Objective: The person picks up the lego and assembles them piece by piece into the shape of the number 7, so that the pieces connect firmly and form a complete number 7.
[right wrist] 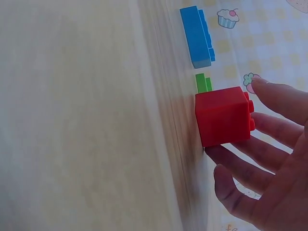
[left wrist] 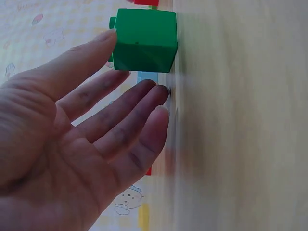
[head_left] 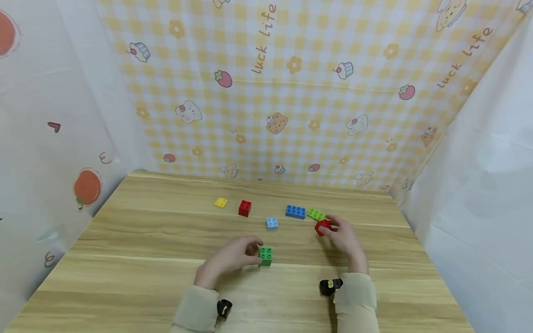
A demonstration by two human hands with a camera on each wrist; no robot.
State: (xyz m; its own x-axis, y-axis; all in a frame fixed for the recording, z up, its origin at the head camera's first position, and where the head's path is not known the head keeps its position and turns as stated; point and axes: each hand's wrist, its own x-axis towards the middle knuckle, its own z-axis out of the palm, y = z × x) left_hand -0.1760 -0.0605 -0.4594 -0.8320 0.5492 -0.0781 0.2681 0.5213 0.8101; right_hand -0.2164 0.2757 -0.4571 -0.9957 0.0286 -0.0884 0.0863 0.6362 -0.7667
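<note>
Beside a green block (head_left: 265, 256) with studs on top, my left hand (head_left: 233, 257) has its thumb tip right at the block's near left edge. Its other fingers (left wrist: 137, 113) are spread apart and bent a little, in the left wrist view. At the right, my right hand (head_left: 343, 238) reaches around a red block (head_left: 322, 227). The thumb overlaps that block in the head view, but in the right wrist view the thumb (right wrist: 279, 98) stands apart from its studs. The right fingertips lie behind and below the red block (right wrist: 223, 118), partly hidden by it.
Just behind the right hand lies a flat lime-green brick (head_left: 316, 214), with a long blue brick (head_left: 295, 212) to its left. A light-blue brick (head_left: 272, 224), a second red block (head_left: 244, 208) and a flat yellow brick (head_left: 220, 202) lie farther left on the wooden table (head_left: 145, 240).
</note>
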